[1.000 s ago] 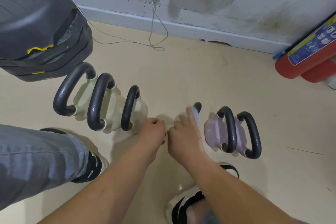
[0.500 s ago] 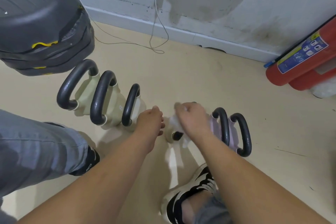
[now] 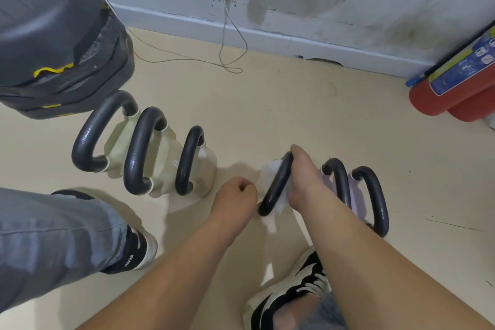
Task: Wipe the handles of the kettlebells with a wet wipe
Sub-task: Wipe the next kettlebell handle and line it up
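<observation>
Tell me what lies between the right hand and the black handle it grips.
The white wet wipe, wrapped round the handle under the right hand, as the head view shows.

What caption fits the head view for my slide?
Right hand grips a kettlebell handle through a wet wipe.

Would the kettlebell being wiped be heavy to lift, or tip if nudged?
The kettlebell is probably heavy for its size: its thick handle looks solid. Its body is hidden, but the cream kettlebells widen toward the floor, so it likely resists tipping. Under the wet wipe in the right hand, the handle may feel slick.
</observation>
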A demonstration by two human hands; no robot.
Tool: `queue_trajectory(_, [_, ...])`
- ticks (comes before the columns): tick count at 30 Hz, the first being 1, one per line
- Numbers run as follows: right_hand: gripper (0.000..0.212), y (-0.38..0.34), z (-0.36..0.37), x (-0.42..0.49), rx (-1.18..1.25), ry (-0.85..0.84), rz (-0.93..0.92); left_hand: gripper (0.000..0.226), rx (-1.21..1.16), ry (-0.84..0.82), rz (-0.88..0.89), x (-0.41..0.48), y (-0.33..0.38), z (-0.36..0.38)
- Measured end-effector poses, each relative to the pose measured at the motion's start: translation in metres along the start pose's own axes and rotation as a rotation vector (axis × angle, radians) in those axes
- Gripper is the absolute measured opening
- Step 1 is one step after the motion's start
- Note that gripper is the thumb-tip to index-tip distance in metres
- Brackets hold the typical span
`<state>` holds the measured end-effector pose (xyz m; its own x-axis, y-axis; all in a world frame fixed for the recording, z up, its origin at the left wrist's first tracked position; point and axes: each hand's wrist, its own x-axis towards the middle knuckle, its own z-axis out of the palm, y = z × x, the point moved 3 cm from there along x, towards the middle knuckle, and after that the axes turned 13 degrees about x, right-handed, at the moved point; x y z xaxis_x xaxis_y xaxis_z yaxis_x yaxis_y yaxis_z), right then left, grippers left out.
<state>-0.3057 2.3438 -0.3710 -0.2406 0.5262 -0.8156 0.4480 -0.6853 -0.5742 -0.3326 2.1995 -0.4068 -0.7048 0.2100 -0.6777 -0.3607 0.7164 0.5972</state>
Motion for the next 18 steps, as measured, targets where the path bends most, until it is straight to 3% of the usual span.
queue_trajectory(4, [0.044,0.006,0.013,-0.011,0.208,-0.076,0.180,0.021,-0.080,0.028,-0.016,0.004,0.000,0.005])
queue_trajectory(8, [0.046,0.005,0.015,-0.008,0.295,0.003,0.201,0.031,-0.091,0.030,-0.041,0.002,-0.006,0.013])
queue_trajectory(11, [0.048,0.002,0.023,-0.012,0.340,0.055,0.192,0.042,-0.172,-0.066,-0.026,0.001,-0.004,0.015])
queue_trajectory(15, [0.059,0.006,0.046,-0.008,0.403,-0.046,0.252,0.009,-0.189,-0.076,0.033,0.000,0.012,0.008])
queue_trajectory(18, [0.065,0.007,0.065,-0.004,0.325,-0.121,0.252,0.029,-0.215,-0.059,0.052,0.000,0.013,-0.003])
